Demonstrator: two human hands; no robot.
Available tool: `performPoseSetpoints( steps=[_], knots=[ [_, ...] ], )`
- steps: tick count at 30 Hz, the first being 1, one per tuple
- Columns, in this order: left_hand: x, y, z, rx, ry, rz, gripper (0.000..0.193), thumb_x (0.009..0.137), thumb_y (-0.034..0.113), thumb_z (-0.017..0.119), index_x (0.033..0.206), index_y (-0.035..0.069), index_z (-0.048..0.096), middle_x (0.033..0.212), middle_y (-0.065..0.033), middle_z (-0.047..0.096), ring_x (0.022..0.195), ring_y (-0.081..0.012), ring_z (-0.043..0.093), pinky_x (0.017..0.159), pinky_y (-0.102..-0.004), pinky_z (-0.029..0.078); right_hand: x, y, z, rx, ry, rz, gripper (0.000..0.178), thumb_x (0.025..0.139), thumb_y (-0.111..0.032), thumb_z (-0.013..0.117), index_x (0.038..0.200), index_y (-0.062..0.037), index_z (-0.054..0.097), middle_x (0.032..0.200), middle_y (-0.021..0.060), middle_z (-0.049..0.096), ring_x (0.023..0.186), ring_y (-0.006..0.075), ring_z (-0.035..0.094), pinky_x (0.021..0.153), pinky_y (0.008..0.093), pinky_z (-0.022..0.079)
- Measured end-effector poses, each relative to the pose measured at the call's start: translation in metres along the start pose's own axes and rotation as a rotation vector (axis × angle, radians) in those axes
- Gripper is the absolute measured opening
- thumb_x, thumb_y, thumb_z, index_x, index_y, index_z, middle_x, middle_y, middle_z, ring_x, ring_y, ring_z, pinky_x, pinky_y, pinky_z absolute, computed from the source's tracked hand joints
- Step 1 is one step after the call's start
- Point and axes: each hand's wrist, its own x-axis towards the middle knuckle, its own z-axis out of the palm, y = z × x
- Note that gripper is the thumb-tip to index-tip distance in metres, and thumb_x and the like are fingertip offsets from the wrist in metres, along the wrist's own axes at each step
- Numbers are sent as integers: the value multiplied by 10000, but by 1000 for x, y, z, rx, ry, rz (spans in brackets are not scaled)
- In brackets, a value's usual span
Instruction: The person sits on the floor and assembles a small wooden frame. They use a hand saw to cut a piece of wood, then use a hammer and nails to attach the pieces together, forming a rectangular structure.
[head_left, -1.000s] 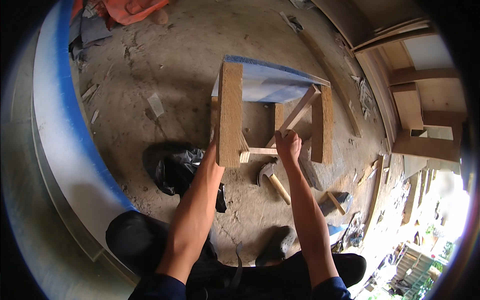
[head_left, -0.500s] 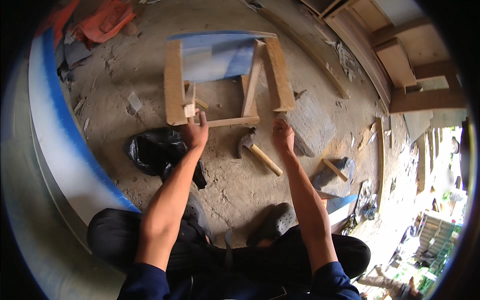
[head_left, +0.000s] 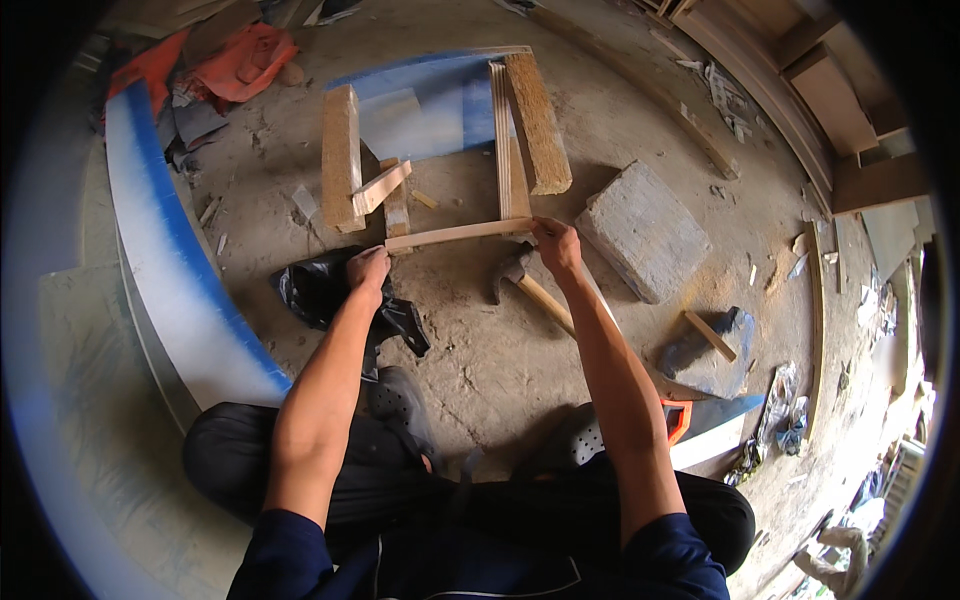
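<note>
**Both hands on one slat at the frame's near side**

The left hand (head_left: 368,270) is nearly closed, its fingertips pinching the left end of a thin wooden slat (head_left: 460,235). The right hand (head_left: 556,243) is curled around the slat's other end, thumb and fingers drawn together. The slat runs crosswise between the hands, its right end a little farther from the person than its left.

Just beyond it stands the frame (head_left: 341,150), with thick, rough wooden legs and a blue panel (head_left: 425,115) across its far side. An upright strip (head_left: 502,140) stands beside the right leg, and a short offcut (head_left: 382,187) sticks out at a slant by the left one.

A claw hammer (head_left: 540,296) lies on the floor (head_left: 470,365) near the right hand, its handle running toward the right forearm. A black bag (head_left: 305,290) lies crumpled beside the left hand. To the right of the right hand is a grey block (head_left: 650,235); nearer the person, a small stick (head_left: 710,335) rests on a dark bluish lump (head_left: 738,345).
</note>
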Motion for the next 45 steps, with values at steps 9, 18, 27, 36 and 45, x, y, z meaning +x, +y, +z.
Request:
performPoseSetpoints(
  steps=[9, 18, 27, 36, 45],
  knots=[
    [-12, 4, 11, 172, -13, 95, 234, 863, 109, 704, 1044, -41, 699, 825, -51, 674, 706, -110, 619, 652, -231, 515, -3, -12, -15, 56, -24, 132, 302, 870, -239, 686, 1125, -78, 704, 938, 92, 715, 818, 156, 682, 688, 308, 595],
    [18, -19, 11, 302, 85, 159, 258, 825, 192, 732, 1004, 6, 731, 905, -98, 738, 816, -157, 681, 753, -297, 520, -4, -21, -18, 176, -61, 215, 297, 885, -210, 667, 1139, -58, 690, 1003, 76, 681, 915, 171, 658, 701, 357, 608],
    [11, -10, 8, 123, -25, 125, 216, 840, 138, 720, 984, -23, 729, 703, 11, 627, 590, -74, 522, 546, -250, 424, -5, -18, -7, 292, -51, 270, 294, 907, -184, 647, 1149, -19, 671, 1088, 128, 664, 1026, 233, 640, 748, 384, 604],
    [-2, 8, 6, 114, -65, 67, 174, 833, 97, 730, 949, -31, 713, 766, -24, 632, 614, -72, 543, 544, -215, 443, 6, -10, -6, 274, -51, 231, 281, 902, -128, 642, 1122, 47, 660, 1009, 113, 663, 894, 207, 661, 785, 331, 598],
    [3, 15, -3, 152, -107, 45, 202, 805, 100, 745, 927, -53, 694, 868, -92, 672, 746, -153, 637, 717, -264, 548, 2, -22, -11, 301, -64, 209, 264, 878, -120, 634, 1080, 42, 685, 957, 120, 689, 830, 185, 681, 707, 326, 627]
  ],
)
